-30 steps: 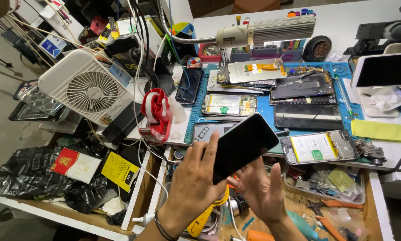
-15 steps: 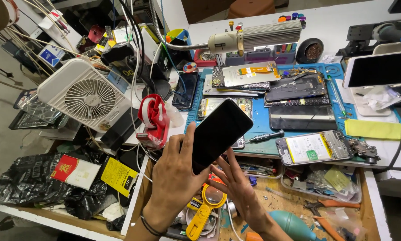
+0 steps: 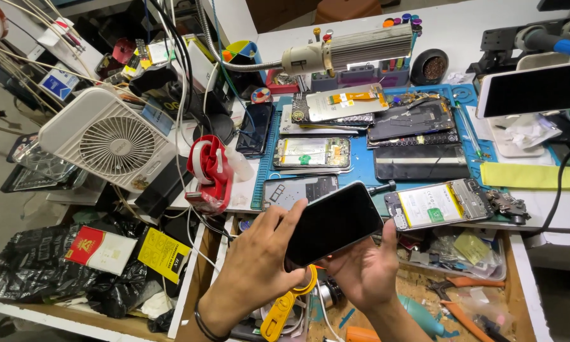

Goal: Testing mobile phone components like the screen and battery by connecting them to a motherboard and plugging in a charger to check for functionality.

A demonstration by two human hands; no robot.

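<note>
A black smartphone (image 3: 332, 223) with a dark screen is held tilted over the open drawer at the bench's front edge. My left hand (image 3: 254, 263) grips its left end, fingers over the upper edge. My right hand (image 3: 363, 269) supports it from below, thumb up along its right side. Just behind the phone, several opened phones and screen parts lie on a blue work mat (image 3: 361, 172), among them a phone with a yellow-labelled battery (image 3: 437, 204).
A white desk fan (image 3: 110, 140) and a red tape dispenser (image 3: 210, 172) stand to the left. A gooseneck lamp (image 3: 354, 50) hangs over the mat. The open drawer (image 3: 462, 278) holds tools and scraps; a yellow-handled tool (image 3: 280, 313) lies under my hands. A white-framed phone (image 3: 532, 88) rests at right.
The phone has tipped from steeply upright to a flatter angle. My hands shifted slightly with it, staying above the drawer.
</note>
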